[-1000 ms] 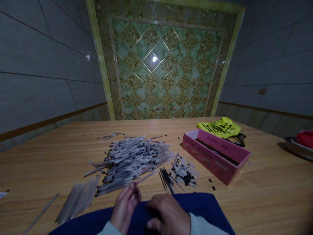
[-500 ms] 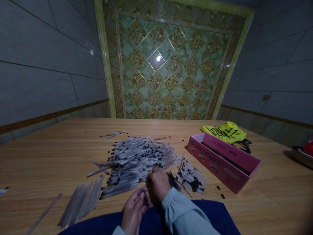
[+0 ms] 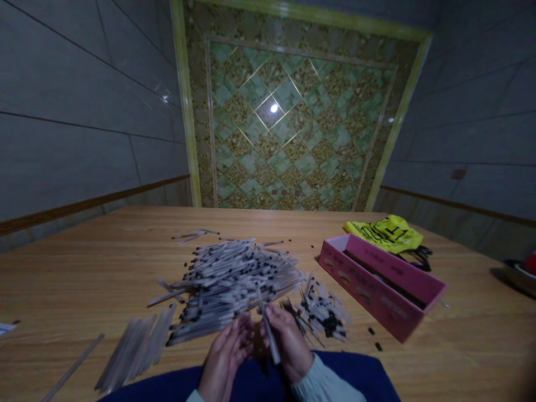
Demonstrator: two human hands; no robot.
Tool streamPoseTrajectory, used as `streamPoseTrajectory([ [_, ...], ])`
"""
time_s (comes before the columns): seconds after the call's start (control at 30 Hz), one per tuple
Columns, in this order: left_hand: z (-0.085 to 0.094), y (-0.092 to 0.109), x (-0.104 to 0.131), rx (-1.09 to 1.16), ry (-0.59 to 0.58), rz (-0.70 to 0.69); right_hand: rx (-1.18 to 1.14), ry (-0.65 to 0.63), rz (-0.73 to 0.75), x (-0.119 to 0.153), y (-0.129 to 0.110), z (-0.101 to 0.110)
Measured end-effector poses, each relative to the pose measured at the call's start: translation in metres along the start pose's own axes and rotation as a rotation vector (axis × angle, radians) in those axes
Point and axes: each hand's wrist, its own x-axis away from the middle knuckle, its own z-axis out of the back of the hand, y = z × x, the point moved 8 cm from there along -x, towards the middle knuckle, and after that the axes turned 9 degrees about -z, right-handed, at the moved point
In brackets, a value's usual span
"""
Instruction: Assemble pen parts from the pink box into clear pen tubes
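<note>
My right hand [image 3: 288, 341] grips a thin clear plastic tube [image 3: 270, 335] between thumb and fingers, the tube slanting up and away from my lap. Close beside it, my left hand [image 3: 226, 349] has loosely curled fingers, with nothing visible in them. Just beyond both hands lies a big heap of slim clear tubes with black ends [image 3: 243, 273]. Right of my right hand are thin dark sticks [image 3: 295, 315] and a smaller pile of short clear pieces [image 3: 318, 301] mixed with black bits [image 3: 333, 325].
A row of clear tubes [image 3: 132, 346] lies at front left, with one lone tube [image 3: 73, 368] further left. An open pink box [image 3: 377, 285] stands at right, before a yellow bag [image 3: 385, 231]. A bowl [image 3: 525, 276] sits at the far right edge of the wooden table [image 3: 104, 251].
My right hand has turned and moved slightly right, away from my left hand. The clear tube now shows plainly in it. The view has tilted slightly.
</note>
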Motion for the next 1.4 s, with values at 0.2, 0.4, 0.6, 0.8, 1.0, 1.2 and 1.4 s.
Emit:
streamPoseTrajectory([
  [0.2,-0.035,0.007,0.0,-0.15,-0.166,-0.006,0.006,-0.113,-0.01,-0.002,0.021,-0.004],
  [0.4,-0.003,0.015,-0.011,-0.088,-0.084,-0.086,-0.003,-0.185,-0.102,-0.004,0.046,-0.008],
  [0.6,0.016,0.018,-0.013,0.011,0.027,-0.056,-0.048,-0.446,-0.328,0.009,0.059,-0.018],
  [0.8,-0.003,0.016,-0.006,-0.009,-0.094,-0.027,-0.174,-0.721,-0.507,0.029,0.056,-0.032],
  [1.0,0.002,0.024,-0.005,-0.073,-0.054,-0.08,-0.048,-0.52,-0.409,0.021,0.057,-0.025],
  [1.2,0.005,0.023,-0.002,-0.105,0.012,-0.072,0.324,-0.313,-0.216,0.015,0.042,-0.02],
  [1.4,0.011,0.022,-0.002,-0.094,0.078,-0.103,1.03,0.196,0.314,0.038,-0.003,-0.022],
])
